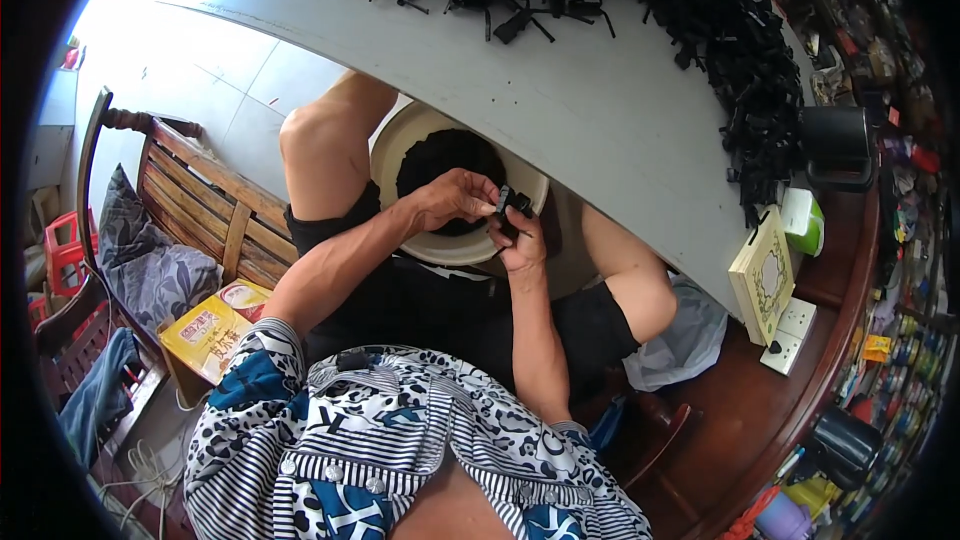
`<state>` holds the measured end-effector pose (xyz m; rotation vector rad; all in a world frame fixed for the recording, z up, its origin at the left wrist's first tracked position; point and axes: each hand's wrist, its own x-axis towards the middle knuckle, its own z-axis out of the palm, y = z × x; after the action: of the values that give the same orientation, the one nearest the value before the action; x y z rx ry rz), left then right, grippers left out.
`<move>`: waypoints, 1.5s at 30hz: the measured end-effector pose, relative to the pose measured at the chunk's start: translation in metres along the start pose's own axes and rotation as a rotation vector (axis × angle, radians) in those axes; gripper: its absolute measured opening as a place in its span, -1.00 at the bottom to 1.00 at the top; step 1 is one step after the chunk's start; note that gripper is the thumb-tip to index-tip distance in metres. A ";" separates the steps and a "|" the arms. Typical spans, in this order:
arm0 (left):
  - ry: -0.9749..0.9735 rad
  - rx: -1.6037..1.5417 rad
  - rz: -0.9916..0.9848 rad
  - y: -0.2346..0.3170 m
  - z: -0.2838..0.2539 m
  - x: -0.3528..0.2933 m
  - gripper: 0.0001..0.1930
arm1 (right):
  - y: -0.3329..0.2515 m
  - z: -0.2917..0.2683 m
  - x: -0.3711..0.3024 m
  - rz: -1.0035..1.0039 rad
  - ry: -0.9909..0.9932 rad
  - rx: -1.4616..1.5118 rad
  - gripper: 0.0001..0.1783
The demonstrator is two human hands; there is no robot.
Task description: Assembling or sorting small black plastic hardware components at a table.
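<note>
Over a cream round basin (384, 158) between my knees, both of my hands meet at a small black plastic part (503, 202). My left hand (452, 198) has its thumb and fingertips pinched at the left side of this part. From below, my right hand (524, 248) is closed round its lower end, palm partly turned up. Whether it is one piece or two pieces together, I cannot tell. A dark heap (440, 155) fills much of the basin beneath my hands; its separate pieces do not show.
A grey tabletop (560, 90) slants across in front, bearing a large pile of black plastic parts (740, 50). At right are a black mug (838, 145), a cream box (762, 265) and a power strip (790, 335). A wooden bench (205, 185) and yellow carton (212, 330) stand at left.
</note>
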<state>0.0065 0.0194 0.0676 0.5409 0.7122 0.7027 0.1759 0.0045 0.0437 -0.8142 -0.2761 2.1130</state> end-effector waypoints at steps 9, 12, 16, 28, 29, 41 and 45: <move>0.117 0.219 0.080 -0.009 -0.004 0.003 -0.92 | -0.003 0.028 -0.006 -0.190 0.125 -0.248 -0.72; 0.137 0.100 -0.033 -0.002 0.009 -0.001 -0.94 | -0.007 0.025 -0.006 -0.182 0.106 -0.332 -0.73; 0.114 0.185 0.051 -0.005 0.003 0.002 -0.91 | -0.003 0.030 -0.006 -0.138 0.158 -0.313 -0.74; 0.298 0.130 0.046 -0.006 0.011 0.001 -0.86 | 0.010 0.036 -0.008 -0.290 0.214 -0.472 -0.72; 0.298 0.110 0.029 -0.004 0.012 0.001 -0.86 | 0.010 0.037 -0.008 -0.289 0.213 -0.474 -0.72; 0.201 0.610 0.169 0.008 0.016 0.001 -0.80 | 0.014 0.022 0.001 -0.392 0.374 -1.078 -0.74; 0.234 0.803 0.336 -0.005 0.005 0.004 -0.86 | 0.017 0.024 0.004 -0.474 0.266 -1.136 -0.75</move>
<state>0.0142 0.0184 0.0655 1.3506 1.1432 0.7858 0.1480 -0.0017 0.0525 -1.4504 -1.4299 1.2589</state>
